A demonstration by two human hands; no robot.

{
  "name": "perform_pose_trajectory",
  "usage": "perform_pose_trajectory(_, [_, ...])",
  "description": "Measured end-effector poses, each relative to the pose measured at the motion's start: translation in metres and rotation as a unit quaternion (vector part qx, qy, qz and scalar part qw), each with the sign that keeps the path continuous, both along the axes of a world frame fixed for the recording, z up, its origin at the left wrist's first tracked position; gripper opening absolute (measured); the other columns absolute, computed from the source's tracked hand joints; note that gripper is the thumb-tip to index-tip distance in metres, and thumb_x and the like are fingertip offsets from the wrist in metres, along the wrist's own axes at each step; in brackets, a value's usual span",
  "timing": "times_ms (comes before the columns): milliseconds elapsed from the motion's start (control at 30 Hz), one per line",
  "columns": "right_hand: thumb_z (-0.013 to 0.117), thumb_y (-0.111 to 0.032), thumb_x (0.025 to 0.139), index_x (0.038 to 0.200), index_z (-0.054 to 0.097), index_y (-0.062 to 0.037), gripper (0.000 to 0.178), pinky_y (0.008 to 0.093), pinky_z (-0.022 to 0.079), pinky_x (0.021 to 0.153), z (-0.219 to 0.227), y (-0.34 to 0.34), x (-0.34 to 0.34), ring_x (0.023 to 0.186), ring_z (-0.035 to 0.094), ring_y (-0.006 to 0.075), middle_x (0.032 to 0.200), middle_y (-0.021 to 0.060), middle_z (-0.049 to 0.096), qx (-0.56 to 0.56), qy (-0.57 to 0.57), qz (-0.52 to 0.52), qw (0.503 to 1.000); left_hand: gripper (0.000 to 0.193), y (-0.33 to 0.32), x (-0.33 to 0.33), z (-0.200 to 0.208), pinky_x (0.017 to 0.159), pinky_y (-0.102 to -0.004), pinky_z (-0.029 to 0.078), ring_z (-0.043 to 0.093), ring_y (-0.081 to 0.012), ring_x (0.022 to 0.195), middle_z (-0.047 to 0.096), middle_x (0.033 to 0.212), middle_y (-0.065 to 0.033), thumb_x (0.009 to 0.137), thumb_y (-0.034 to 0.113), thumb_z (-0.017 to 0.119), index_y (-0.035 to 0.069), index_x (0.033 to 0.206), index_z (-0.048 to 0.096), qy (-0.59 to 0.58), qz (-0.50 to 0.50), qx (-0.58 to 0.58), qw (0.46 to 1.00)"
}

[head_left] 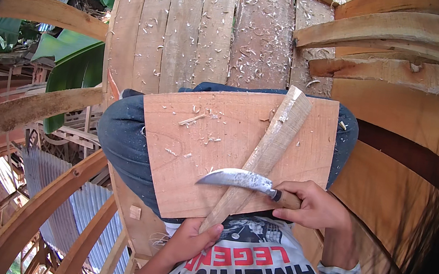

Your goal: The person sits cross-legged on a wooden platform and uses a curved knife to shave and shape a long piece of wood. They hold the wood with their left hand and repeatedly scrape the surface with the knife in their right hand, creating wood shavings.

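Observation:
Across my lap lies a reddish wooden board (189, 149), sprinkled with shavings. A long pale strip of wood (262, 155) slants over it, wider at its far end and narrow toward me. My left hand (193, 242) is closed round the near end of that strip, close to my shirt. In my right hand (314, 206) is the wooden handle of a curved knife (238, 179). Its blade points left and crosses over the lower part of the strip; whether the edge touches the wood I cannot tell.
My bent legs in dark trousers (130, 146) support the board. Beyond them, a plank floor (183, 35) is strewn with curled shavings. Curved wooden rails (30, 109) run along the left, with banana leaves (73, 72) and corrugated sheets (77, 212) outside. Slatted wood (399, 39) rises at the right.

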State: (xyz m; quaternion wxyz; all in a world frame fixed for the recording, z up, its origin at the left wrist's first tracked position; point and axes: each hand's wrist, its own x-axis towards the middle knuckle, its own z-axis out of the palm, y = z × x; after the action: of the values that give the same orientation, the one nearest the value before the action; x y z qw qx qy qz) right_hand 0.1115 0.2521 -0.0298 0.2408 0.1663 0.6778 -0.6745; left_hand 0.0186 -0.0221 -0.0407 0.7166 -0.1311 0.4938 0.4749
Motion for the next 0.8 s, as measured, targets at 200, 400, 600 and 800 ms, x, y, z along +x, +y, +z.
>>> perform_pose_trajectory(200, [0.070, -0.004, 0.076, 0.099, 0.062, 0.0028, 0.025, 0.0261, 0.045, 0.080, 0.004, 0.000, -0.003, 0.086, 0.057, 0.0115, 0.089, 0.0064, 0.065, -0.045, -0.093, -0.021, 0.994, 0.025, -0.001, 0.002, -0.003, 0.052, -0.0206, 0.036, 0.042, -0.0040, 0.055, 0.048, 0.062, 0.0036, 0.096, 0.021, 0.052, 0.003, 0.078, 0.054, 0.009, -0.005, -0.001, 1.000])
perform_pose_trajectory(400, [0.068, -0.003, 0.077, 0.094, 0.061, 0.0013, 0.019, 0.0233, 0.045, 0.074, 0.001, 0.006, -0.006, 0.081, 0.055, 0.0069, 0.086, 0.0025, 0.062, 0.078, -0.057, -0.164, 0.982, 0.028, 0.002, 0.001, 0.000, 0.051, -0.0210, 0.037, 0.042, -0.0040, 0.055, 0.047, 0.061, 0.0033, 0.096, 0.022, 0.051, 0.003, 0.075, 0.053, 0.007, -0.005, -0.011, 1.000])
perform_pose_trajectory(600, [0.066, -0.002, 0.079, 0.091, 0.059, 0.0017, 0.015, 0.0234, 0.045, 0.071, -0.010, -0.007, -0.001, 0.078, 0.054, 0.0070, 0.082, 0.0024, 0.060, 0.110, -0.036, -0.225, 0.967, 0.027, 0.007, 0.001, 0.003, 0.050, -0.0214, 0.037, 0.042, -0.0045, 0.054, 0.047, 0.061, 0.0030, 0.096, 0.021, 0.052, 0.003, 0.075, 0.052, 0.022, 0.005, -0.027, 0.999])
perform_pose_trajectory(800, [0.062, 0.000, 0.075, 0.085, 0.059, 0.0012, 0.010, 0.0238, 0.044, 0.058, -0.010, -0.006, -0.006, 0.064, 0.055, 0.0077, 0.066, 0.0081, 0.058, 0.289, 0.002, -0.255, 0.923, 0.025, 0.001, 0.004, -0.001, 0.050, -0.0201, 0.036, 0.042, -0.0035, 0.054, 0.048, 0.062, 0.0042, 0.095, 0.022, 0.054, 0.002, 0.080, 0.055, 0.025, 0.044, 0.014, 0.999])
